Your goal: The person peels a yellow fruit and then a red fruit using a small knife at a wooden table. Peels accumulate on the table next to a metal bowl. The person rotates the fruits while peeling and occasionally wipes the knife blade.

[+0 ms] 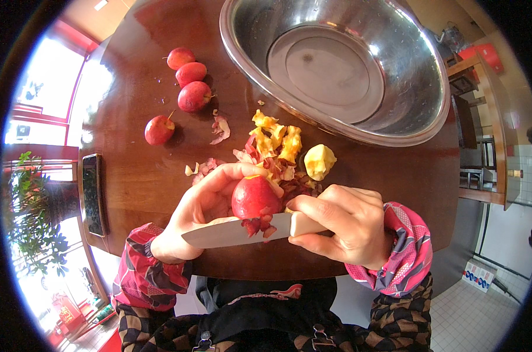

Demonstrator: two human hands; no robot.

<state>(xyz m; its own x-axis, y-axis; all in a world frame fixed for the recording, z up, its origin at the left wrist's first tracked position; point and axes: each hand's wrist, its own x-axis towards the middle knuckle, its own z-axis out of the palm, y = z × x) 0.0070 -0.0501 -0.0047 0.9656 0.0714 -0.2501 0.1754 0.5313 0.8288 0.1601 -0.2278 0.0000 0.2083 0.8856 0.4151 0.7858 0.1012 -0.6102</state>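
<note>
My left hand holds a red apple with a small yellow cut patch near its top. In my right hand is the pale handle of a kitchen knife. The blade lies across the apple's lower side, pointing left, with bits of red peel on it. Beyond my hands are a heap of red peelings, several yellow cores and a pale peeled piece of fruit. More peel lies nearer the whole apples.
Several whole red apples sit at the upper left of the brown wooden table. A large steel basin stands at the upper right. A smartphone lies by the left edge. A wooden table stands farther right.
</note>
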